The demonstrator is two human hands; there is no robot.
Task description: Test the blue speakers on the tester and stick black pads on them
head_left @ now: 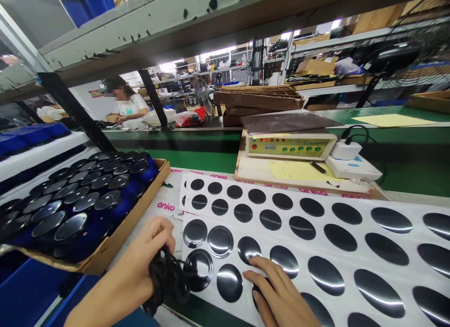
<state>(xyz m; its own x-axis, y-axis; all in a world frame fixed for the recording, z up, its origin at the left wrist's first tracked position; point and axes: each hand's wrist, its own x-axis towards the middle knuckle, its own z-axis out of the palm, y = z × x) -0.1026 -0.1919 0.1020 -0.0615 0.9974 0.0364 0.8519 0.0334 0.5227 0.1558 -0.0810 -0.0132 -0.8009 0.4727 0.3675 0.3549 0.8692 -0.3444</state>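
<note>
A coiled bundle of black cable (170, 278) hangs in my left hand (154, 247), its fingers closed around the top. To its right lies a white sheet (228, 313) bearing rows of round black discs (229, 282). Some discs at the left end, such as this rimmed disc (198, 269), show a raised ring. My right hand (284, 289) rests over the sheet with fingers apart, fingertips at the discs; one disc is partly hidden under it. Behind is another white sheet (207, 212) of black discs.
At left stands a cardboard tray (147, 200) of blue cylinders with black tops. Beyond the sheets sits a control box (290, 146) with buttons, beside a white plug adapter (346, 150). A shelf (168, 29) crosses overhead. A co-worker (128, 104) sits in the background.
</note>
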